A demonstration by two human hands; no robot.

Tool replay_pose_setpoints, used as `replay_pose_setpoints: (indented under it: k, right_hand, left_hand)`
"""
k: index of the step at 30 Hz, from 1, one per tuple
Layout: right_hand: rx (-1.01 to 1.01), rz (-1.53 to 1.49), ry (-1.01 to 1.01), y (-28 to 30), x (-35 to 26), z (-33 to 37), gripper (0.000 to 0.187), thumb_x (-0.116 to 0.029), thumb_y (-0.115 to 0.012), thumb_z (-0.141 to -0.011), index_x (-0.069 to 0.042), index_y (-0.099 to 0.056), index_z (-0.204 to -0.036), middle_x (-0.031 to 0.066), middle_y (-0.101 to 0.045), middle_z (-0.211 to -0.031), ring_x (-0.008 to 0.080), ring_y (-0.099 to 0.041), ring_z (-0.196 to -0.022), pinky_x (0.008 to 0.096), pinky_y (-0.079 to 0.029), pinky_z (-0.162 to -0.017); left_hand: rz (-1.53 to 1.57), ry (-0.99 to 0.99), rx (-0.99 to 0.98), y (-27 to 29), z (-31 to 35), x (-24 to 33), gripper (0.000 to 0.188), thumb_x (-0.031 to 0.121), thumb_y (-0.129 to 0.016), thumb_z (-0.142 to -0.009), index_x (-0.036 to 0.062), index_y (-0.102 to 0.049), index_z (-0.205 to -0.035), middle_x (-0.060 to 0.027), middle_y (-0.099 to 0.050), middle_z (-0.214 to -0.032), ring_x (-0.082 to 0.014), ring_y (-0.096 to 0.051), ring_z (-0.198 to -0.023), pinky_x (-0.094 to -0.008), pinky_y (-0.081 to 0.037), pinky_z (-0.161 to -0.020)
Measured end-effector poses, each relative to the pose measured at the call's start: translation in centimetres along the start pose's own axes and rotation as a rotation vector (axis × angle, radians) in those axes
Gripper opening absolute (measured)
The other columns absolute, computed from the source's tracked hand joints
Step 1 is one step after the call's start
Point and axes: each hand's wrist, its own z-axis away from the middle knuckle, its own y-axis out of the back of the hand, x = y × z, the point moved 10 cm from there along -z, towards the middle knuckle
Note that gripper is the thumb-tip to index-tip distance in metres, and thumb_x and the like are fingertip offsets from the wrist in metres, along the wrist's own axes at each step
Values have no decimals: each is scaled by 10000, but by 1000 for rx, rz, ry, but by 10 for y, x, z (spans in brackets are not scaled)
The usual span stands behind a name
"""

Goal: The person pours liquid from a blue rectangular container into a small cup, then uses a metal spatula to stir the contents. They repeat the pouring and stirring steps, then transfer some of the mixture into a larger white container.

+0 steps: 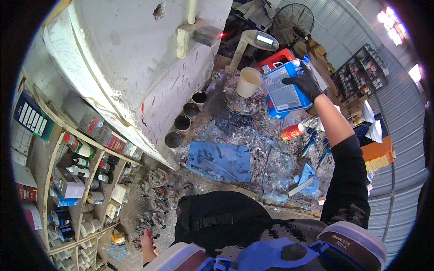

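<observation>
My right hand (pixel 307 83), in a black glove, grips a blue rectangular can (pixel 284 88) with a grey label, near its top. The can is held tilted at the right side of a scale (pixel 242 100). On the scale's paint-crusted round platform stands a cream plastic cup (pixel 249 81), close to the can's left edge. My left hand (pixel 147 244) hangs low beside my body, ungloved, over the floor. Its fingers look curled, with something small and red at them that I cannot make out.
Several dark-filled cups (pixel 182 123) line the wall. A blue cloth (pixel 219 161) lies on the stained bench, with a red paper cup (pixel 292 131) and spray guns (pixel 309 142) to its right. Left are shelves of bottles (pixel 78 171). A fan (pixel 294 22) stands behind the scale's display (pixel 264 39).
</observation>
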Motion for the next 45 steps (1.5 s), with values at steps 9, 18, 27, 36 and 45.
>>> replay_pose_setpoints:
  k: [9,18,27,36,45]
  right_hand:
    - [119,83,3,8,7,5,1281,-449,-976,-600,13,-350,-1619,244,-581,-1478,356,-571,-1372,427,-445,-1173]
    - [270,-869,-60,-4,25,71,803,-109,-901,-786,-42,-521,-1490,149,-703,-1302,283,-709,-1149,402,-560,-1024]
    - [315,-1003,44,-23,26,212,958,-66,-894,-730,-53,-451,-1580,132,-640,-1410,280,-632,-1274,445,-505,-1113]
    - [301,-545,309,-12,43,337,1321,-388,-1017,-638,-15,-274,-1664,168,-470,-1606,306,-506,-1452,465,-436,-1193]
    - [356,-466,331,-13,107,403,1194,-564,-905,-645,-19,-416,-1588,244,-541,-1472,459,-529,-1340,576,-407,-1152]
  left_hand:
    - [50,-66,-11,8,-5,26,521,569,-613,-1016,72,-637,-861,-59,-574,-668,-218,-523,-490,-367,-406,-430]
    - [251,-596,-279,-53,98,209,297,370,-631,-1052,123,-636,-888,27,-563,-733,-92,-518,-628,-268,-415,-564]
    - [179,-1079,-765,-211,443,469,301,283,-540,-1128,15,-673,-1095,2,-633,-928,-95,-535,-819,-250,-443,-758]
    - [-414,-1401,-1004,-373,635,502,268,291,-668,-1074,26,-697,-1037,29,-635,-853,-58,-535,-776,-252,-444,-701]
    - [-1219,-1171,-1049,-446,682,421,315,326,-681,-1060,28,-743,-980,-12,-698,-810,-72,-621,-729,-259,-497,-667]
